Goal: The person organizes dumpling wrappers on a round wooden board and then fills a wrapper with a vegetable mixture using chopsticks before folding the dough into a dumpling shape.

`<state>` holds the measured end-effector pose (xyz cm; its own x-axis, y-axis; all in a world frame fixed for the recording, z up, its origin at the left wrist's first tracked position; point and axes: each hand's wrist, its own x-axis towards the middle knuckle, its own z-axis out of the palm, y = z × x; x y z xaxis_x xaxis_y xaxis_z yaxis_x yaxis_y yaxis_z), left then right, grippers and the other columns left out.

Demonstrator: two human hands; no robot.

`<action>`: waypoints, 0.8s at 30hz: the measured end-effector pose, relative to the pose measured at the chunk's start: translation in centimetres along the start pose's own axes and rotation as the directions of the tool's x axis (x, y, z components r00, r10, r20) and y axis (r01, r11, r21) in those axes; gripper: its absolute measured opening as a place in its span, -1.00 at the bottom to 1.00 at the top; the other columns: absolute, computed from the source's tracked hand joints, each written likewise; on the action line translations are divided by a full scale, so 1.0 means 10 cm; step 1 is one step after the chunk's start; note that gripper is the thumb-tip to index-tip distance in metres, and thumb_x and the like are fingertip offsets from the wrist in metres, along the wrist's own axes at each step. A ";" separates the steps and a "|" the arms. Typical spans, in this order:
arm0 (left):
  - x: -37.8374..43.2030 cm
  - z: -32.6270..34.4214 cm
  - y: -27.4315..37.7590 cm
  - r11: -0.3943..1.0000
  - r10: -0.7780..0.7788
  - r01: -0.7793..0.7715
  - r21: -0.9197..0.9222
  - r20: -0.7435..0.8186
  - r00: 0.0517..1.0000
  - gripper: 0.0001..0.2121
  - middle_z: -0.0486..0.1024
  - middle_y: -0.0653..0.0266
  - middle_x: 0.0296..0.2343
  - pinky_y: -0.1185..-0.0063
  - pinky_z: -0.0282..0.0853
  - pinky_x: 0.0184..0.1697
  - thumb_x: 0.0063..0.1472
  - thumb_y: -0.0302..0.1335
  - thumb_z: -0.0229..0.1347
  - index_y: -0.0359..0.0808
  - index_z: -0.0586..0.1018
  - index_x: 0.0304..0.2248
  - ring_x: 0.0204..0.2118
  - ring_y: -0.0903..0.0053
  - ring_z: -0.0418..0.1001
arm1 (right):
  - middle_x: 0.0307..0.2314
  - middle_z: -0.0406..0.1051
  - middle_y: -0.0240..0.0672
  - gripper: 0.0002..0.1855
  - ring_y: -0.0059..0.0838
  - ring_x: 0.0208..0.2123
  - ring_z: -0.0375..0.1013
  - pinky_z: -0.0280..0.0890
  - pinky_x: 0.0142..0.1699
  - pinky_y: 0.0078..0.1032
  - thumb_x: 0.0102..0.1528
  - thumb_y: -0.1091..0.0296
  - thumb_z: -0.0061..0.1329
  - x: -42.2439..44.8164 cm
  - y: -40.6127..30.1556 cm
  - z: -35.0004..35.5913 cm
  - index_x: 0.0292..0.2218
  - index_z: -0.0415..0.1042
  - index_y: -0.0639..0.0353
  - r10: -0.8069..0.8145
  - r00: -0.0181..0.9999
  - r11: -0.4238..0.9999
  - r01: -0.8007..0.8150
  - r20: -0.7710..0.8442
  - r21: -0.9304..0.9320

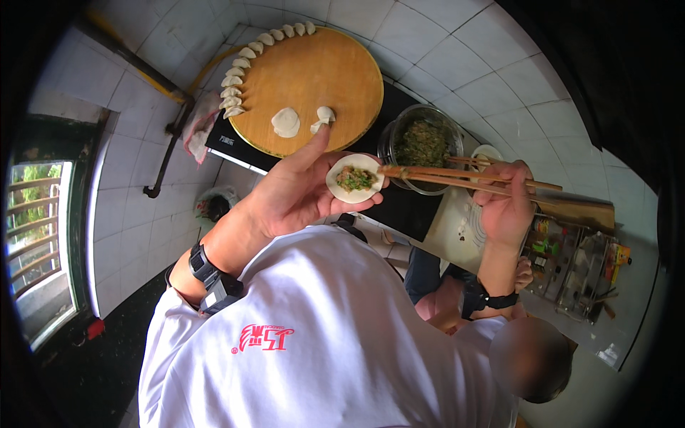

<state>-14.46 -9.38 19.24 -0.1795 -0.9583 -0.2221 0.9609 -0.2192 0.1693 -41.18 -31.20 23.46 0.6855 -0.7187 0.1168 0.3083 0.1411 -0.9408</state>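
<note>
On the palm and fingers of my left hand [299, 184] lies a round dough wrapper [333, 185] with green-flecked filling [355, 178] at its middle. My right hand [505, 206] grips wooden chopsticks [460, 176], whose tips touch the wrapper's right side by the filling. A pot of filling [423, 142] stands beyond the chopsticks, with more sticks leaning in it. Behind my left hand is a round wooden board [310, 75]. Folded dumplings [231, 81] line its left and far edge. Flat wrappers [286, 122] and smaller dough pieces [324, 116] lie near its front.
The board rests on a black cooktop [404, 208]. A pale mat [455, 227] with dough bits adjoins it on the right, beside a rack of seasoning packets and jars [567, 267]. Another person [449, 299] is close by at the lower right. A dark pipe [171, 134] runs along the tiled wall.
</note>
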 end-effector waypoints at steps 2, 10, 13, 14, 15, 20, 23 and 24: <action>-0.01 -0.02 0.01 0.999 0.014 -0.013 0.044 -0.020 1.000 -0.16 0.30 -0.26 0.07 0.32 0.42 0.15 0.35 0.15 -0.26 -0.61 0.17 0.18 0.06 -0.02 0.43 | -0.41 0.51 -0.07 -0.67 -0.29 -0.56 0.52 0.45 -0.28 -0.45 0.33 0.14 -0.14 -0.03 0.02 -0.15 -0.23 0.40 0.29 -0.057 0.998 0.983 0.050 -0.034 -0.175; 0.08 -0.07 0.04 0.998 0.010 -0.006 0.063 -0.067 0.998 -0.19 0.36 -0.23 0.03 0.37 0.46 0.12 0.35 0.15 -0.25 -0.59 0.22 0.15 0.04 0.01 0.45 | -0.42 0.45 -0.27 -0.94 -0.20 -0.45 0.50 0.39 -0.40 -0.35 0.12 0.47 0.05 -0.34 1.14 -0.38 -0.33 0.43 0.14 -0.003 0.945 0.221 0.319 0.326 -0.922; 0.10 -0.07 0.04 0.997 0.001 0.003 0.081 -0.049 0.999 -0.19 0.35 -0.22 0.04 0.35 0.45 0.13 0.35 0.15 -0.24 -0.59 0.21 0.16 0.05 0.01 0.44 | -0.36 0.41 -0.27 -0.90 -0.20 -0.40 0.51 0.40 -0.35 -0.33 0.10 0.47 0.08 -0.37 1.47 -0.39 -0.33 0.41 0.18 0.018 0.878 0.026 0.478 0.479 -0.878; 0.10 -0.06 0.05 0.996 0.000 0.005 0.094 -0.052 0.999 -0.18 0.34 -0.22 0.04 0.35 0.44 0.14 0.35 0.15 -0.24 -0.59 0.20 0.16 0.05 0.01 0.43 | -0.33 0.41 -0.26 -0.89 -0.19 -0.38 0.51 0.40 -0.32 -0.31 0.09 0.49 0.08 -0.38 1.53 -0.40 -0.30 0.43 0.17 0.109 0.892 0.007 0.440 0.438 -0.898; 0.09 -0.04 0.06 0.996 0.002 0.001 0.091 -0.033 0.999 -0.19 0.34 -0.21 0.05 0.34 0.44 0.14 0.35 0.15 -0.24 -0.59 0.19 0.16 0.05 0.00 0.43 | -0.31 0.41 -0.25 -0.86 -0.17 -0.37 0.51 0.41 -0.30 -0.30 0.08 0.51 0.08 -0.39 1.57 -0.41 -0.27 0.45 0.17 0.199 0.896 -0.015 0.407 0.397 -0.913; 0.04 0.06 0.07 0.995 0.026 -0.022 0.102 -0.039 0.999 -0.19 0.32 -0.25 0.06 0.31 0.41 0.15 0.36 0.15 -0.27 -0.58 0.20 0.17 0.04 -0.02 0.44 | -0.21 0.40 -0.20 -0.50 -0.02 -0.29 0.48 0.41 -0.20 -0.23 0.03 0.59 0.02 -0.37 1.34 -0.35 0.04 0.43 0.09 0.234 0.903 -0.163 0.403 0.361 -0.901; 0.00 0.12 0.07 0.992 0.044 -0.038 0.120 -0.043 0.998 -0.18 0.31 -0.30 0.06 0.31 0.41 0.15 0.36 0.16 -0.27 -0.57 0.20 0.18 0.03 -0.01 0.45 | -0.19 0.44 -0.25 -0.57 -0.02 -0.31 0.49 0.42 -0.23 -0.28 0.07 0.56 0.03 -0.31 0.95 -0.03 -0.01 0.46 0.11 0.082 0.945 0.072 0.312 0.317 -0.947; -0.01 0.13 0.07 0.992 0.048 -0.042 0.120 -0.049 0.998 -0.18 0.31 -0.30 0.07 0.31 0.41 0.15 0.36 0.16 -0.27 -0.57 0.20 0.18 0.04 -0.01 0.45 | -0.25 0.49 -0.27 -0.62 -0.15 -0.38 0.52 0.43 -0.31 -0.35 0.06 0.48 0.11 -0.31 0.83 0.15 -0.04 0.50 0.12 -0.013 0.943 0.127 0.331 0.332 -0.935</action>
<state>-14.09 -9.68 20.65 -0.1226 -0.9577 -0.2602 0.9354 -0.1992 0.2923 -39.76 -26.80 15.77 0.8614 -0.4537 0.2285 -0.3508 -0.8566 -0.3785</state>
